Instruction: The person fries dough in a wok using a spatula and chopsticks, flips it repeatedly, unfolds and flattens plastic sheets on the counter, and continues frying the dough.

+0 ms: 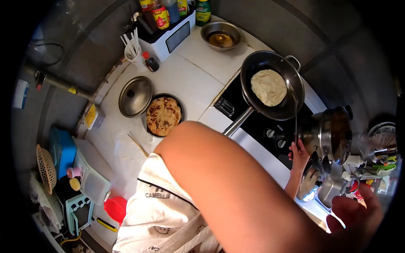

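Observation:
My right hand is closed around the dark handle of a long, thin metal spatula, whose far end reaches into the frying pan; that end is hard to make out. A pale round flatbread lies in the pan, which rests on the black cooktop. My left forearm crosses close in front of the camera, elbow bent. At the lower right, my left hand is blurred and shadowed, fingers curved and apart, with nothing visible in it.
A browned flatbread lies in a round pan beside a metal lid. Farther back stands a metal bowl of oil. Pots stand right of the cooktop. Chopsticks, a red bowl and a plastic bin are leftward.

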Demonstrator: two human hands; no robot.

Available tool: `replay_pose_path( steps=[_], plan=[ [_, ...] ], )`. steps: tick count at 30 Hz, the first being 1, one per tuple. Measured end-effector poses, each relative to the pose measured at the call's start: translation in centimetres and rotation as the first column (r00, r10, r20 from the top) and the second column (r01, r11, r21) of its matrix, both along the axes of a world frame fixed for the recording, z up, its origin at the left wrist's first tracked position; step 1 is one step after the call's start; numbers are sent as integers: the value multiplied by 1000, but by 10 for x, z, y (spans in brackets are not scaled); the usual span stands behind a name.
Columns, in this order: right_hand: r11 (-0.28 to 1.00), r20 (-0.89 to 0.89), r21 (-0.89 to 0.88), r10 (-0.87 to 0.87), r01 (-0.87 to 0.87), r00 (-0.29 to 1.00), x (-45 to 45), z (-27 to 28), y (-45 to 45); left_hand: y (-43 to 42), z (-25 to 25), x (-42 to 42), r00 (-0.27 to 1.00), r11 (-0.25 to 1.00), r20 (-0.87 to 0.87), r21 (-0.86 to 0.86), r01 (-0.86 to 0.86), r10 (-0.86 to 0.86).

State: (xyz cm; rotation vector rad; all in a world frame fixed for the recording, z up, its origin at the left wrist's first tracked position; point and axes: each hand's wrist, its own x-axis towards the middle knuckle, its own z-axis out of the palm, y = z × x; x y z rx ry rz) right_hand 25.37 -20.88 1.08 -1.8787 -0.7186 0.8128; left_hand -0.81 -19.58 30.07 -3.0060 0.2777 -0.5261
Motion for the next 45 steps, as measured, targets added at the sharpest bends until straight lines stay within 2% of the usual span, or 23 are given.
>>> replay_pose_path(
  steps=[5,7,14,15,18,22,25,26,30,33,36,38,40,41,43,45],
  plan=[
    [998,63,57,36,-39,997,-3,-14,1,-7,-3,13,1000,1000,8,-5,-29,29],
    [997,245,59,25,-40,969,2,-22,2,-9,-7,17,999,1000,10,-2,-30,30],
    [988,240,131,45,-78,970,5,-39,2,-13,-15,28,999,999,-8,8,-33,33],
    [993,258,97,42,-69,965,-7,-22,5,-14,-16,27,1000,1000,-8,9,-29,29],
    [990,303,110,49,-86,952,-6,-24,5,-21,-18,24,1000,999,-8,30,-26,27],
    [991,302,108,43,-79,952,1,-34,2,-25,-19,23,999,998,-14,44,-40,41],
    [998,130,67,9,-18,991,-8,-22,-1,-26,-22,25,998,996,-10,62,-59,60],
    [994,76,106,-19,11,997,-9,-23,0,-26,-22,24,997,995,-14,68,-72,73],
    [997,-49,45,-62,64,997,-18,-11,-2,-28,-28,24,992,988,-15,88,-127,129],
    [997,-70,30,-70,72,995,-33,3,1,-33,-34,22,975,968,-20,125,-216,220],
    [998,23,58,5,-7,1000,-17,-17,-3,-31,-44,21,941,933,-30,140,-330,337],
    [995,107,60,69,-75,992,-6,-19,1,-17,-61,19,920,924,-96,79,-373,380],
    [982,313,40,163,-184,936,12,-23,4,6,-83,8,917,926,-168,-44,-374,362],
    [967,414,41,212,-251,885,24,-30,8,17,-90,-3,906,888,-232,-218,-404,355],
    [964,557,-68,251,-257,792,35,-31,22,29,-117,-22,879,790,-195,-386,-477,435],
    [960,665,-142,273,-241,696,38,-24,41,32,-134,-36,848,686,-247,-503,-526,469]
  ],
)
